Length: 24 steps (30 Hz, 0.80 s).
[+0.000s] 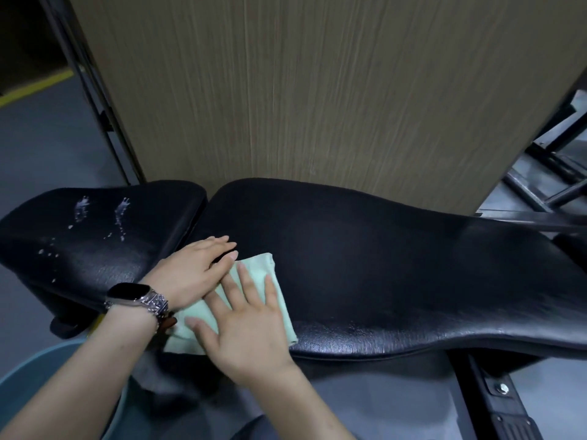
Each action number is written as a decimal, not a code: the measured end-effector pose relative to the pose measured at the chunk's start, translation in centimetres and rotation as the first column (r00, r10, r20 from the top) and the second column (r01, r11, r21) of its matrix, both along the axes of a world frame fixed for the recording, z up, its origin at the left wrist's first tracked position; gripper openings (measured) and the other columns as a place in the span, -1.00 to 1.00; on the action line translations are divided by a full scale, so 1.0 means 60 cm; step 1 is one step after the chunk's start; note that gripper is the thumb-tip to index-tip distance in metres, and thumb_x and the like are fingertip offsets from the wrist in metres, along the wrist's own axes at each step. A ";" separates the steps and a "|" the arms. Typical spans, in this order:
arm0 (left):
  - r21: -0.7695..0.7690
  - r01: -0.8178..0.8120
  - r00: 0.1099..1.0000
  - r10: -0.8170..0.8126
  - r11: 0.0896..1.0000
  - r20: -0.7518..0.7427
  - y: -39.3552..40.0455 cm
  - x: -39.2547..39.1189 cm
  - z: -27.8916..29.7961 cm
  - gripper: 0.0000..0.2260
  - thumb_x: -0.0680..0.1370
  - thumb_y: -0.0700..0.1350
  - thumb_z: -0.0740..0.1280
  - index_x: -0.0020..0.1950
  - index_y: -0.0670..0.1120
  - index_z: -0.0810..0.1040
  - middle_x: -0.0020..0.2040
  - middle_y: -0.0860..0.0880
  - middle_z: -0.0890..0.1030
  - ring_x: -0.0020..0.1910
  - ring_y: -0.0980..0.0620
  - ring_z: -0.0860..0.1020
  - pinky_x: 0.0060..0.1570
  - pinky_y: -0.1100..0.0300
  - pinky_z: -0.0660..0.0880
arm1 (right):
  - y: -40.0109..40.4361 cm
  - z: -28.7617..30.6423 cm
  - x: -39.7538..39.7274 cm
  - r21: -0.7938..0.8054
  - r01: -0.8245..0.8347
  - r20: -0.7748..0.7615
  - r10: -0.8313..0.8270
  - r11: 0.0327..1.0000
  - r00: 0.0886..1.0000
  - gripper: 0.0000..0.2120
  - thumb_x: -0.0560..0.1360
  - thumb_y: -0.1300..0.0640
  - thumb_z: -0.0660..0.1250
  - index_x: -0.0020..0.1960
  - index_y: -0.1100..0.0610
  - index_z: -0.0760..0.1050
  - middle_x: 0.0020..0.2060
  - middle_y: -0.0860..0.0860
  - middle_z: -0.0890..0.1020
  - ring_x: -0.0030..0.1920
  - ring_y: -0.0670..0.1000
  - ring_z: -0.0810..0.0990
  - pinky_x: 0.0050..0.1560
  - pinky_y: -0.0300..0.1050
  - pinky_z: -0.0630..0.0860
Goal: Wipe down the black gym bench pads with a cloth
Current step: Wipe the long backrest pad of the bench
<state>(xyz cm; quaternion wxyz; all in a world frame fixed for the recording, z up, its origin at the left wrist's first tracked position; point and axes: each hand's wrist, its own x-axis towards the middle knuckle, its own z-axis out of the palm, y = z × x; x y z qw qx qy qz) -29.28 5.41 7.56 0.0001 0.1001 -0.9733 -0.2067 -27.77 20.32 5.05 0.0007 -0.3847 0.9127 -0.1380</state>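
Currently both hands lie flat with fingers straight on the pale green cloth (254, 282), which sits at lower centre on the near end of the long bench pad (397, 265); left hand (190, 271) overlaps its upper left part, right hand (251, 322) presses its middle. Risks, as judged — the cloth's lower left corner overhangs the pad edge and could slide off under a sideways stroke; white foam spots (84, 208) on the short seat pad (95, 236), left of frame, are unwiped and may dry or run. Surface: glossy textured black vinyl. Room: wood-grain panel (317, 90) behind, grey floor (41, 147), yellow line upper left, metal frame (540, 185) at right — blue bucket rim (47, 369) lower left
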 end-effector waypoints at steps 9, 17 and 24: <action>0.012 0.007 1.000 -0.007 1.000 -0.024 0.008 0.002 -0.003 -0.58 0.60 0.10 0.07 0.43 0.03 0.32 0.47 0.09 0.25 0.46 0.17 0.12 0.43 0.19 0.05 | 0.084 -0.011 -0.032 0.017 0.025 -0.080 -0.023 1.000 0.996 -0.43 0.58 -0.27 -0.23 0.37 -0.18 0.39 0.36 -0.07 0.47 0.41 0.05 0.37 0.30 0.25 0.34; -0.017 -0.012 1.000 0.012 1.000 -0.024 0.010 0.002 -0.008 -0.55 0.57 0.15 0.05 0.43 0.06 0.32 0.47 0.11 0.25 0.46 0.17 0.13 0.44 0.17 0.07 | 0.147 -0.013 -0.061 0.014 0.048 -0.130 -0.046 0.999 0.990 -0.46 0.58 -0.30 -0.19 0.39 -0.19 0.36 0.36 -0.08 0.46 0.41 0.04 0.37 0.38 0.20 0.28; -0.049 -0.029 0.999 0.028 0.998 -0.024 0.013 -0.001 -0.009 -0.49 0.53 0.21 0.00 0.41 0.05 0.35 0.46 0.12 0.28 0.45 0.14 0.16 0.43 0.13 0.13 | 0.214 -0.008 -0.089 0.029 0.081 -0.138 -0.076 0.996 0.988 -0.47 0.59 -0.29 -0.17 0.39 -0.17 0.37 0.35 -0.08 0.47 0.39 0.04 0.39 0.29 0.18 0.28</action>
